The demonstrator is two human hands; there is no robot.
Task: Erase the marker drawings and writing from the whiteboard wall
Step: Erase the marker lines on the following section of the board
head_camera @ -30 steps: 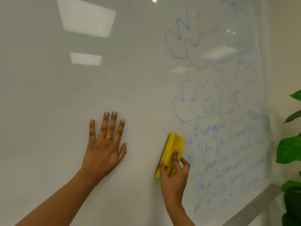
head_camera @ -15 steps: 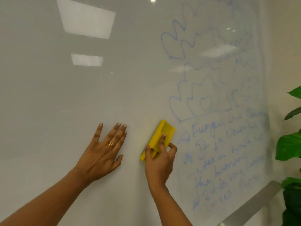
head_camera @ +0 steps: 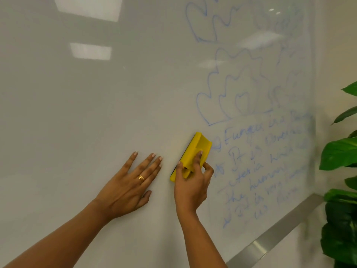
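Whiteboard wall (head_camera: pixel 96 113): blue marker drawings (head_camera: pixel 231 89) upper right, smeared blue writing (head_camera: pixel 266 167) below them. Yellow eraser (head_camera: pixel 193 153) tilted, pressed flat to the board just left of the writing. Right hand (head_camera: pixel 191 186) has its grip closed around the eraser, thumb and fingers curled over it. Left hand (head_camera: pixel 127 186) flat on the board, fingers spread, gold ring (head_camera: pixel 141 178). Green plant (head_camera: pixel 342 171) at far right; metal ledge (head_camera: pixel 270 238) under the board.

One head-worn camera faces the whiteboard wall (head_camera: pixel 92 122) close up, angled toward its right edge. The left hand (head_camera: pixel 127 188) and the right hand (head_camera: pixel 192 187) gripping a yellow eraser (head_camera: pixel 195 149) sit low centre.
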